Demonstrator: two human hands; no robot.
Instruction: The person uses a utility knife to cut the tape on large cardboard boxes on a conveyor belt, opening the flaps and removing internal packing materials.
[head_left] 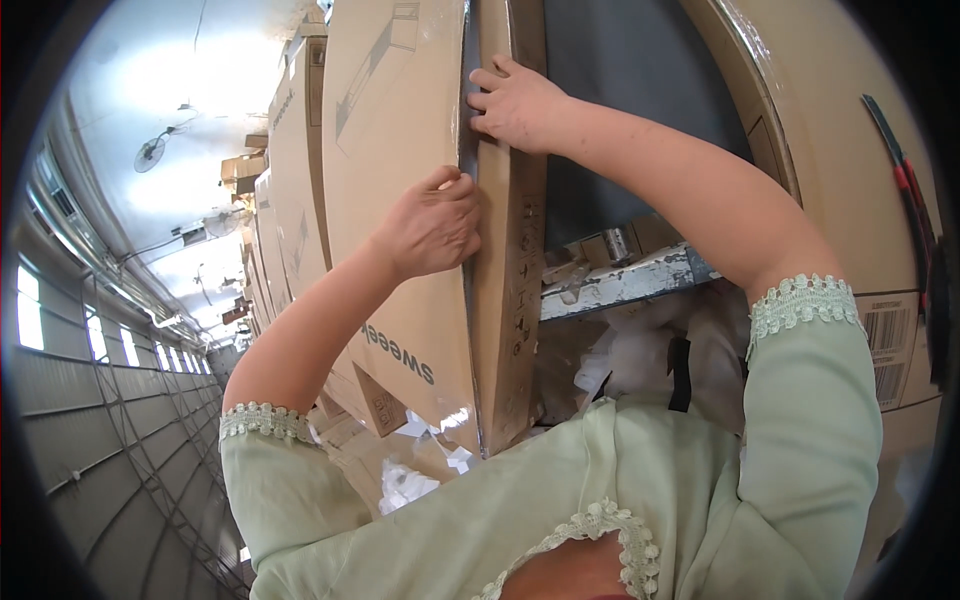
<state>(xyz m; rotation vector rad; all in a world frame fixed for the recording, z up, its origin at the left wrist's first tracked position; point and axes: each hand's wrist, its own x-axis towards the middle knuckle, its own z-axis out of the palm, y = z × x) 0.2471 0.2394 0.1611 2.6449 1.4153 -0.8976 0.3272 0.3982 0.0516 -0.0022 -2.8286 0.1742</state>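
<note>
A tall brown cardboard box [400,130] stands on edge in front of me, with a dark gap running along its seam. Lower on that seam, my left hand [430,225] is closed in a fist-like pinch at the box's edge; its fingertips are partly hidden. My right hand [515,105] lies farther up across the narrow side flap [505,260]. Its bent fingers hook over the flap's edge at the gap. Shiny clear film or tape catches light along the seam.
Several similar boxes [297,160] line up behind at the left. A dark grey panel [640,90] and a worn metal ledge [620,287] are to the right. A red-and-black tool [908,190] rests on a carton [840,150] at the far right. Crumpled white wrapping [405,485] lies below.
</note>
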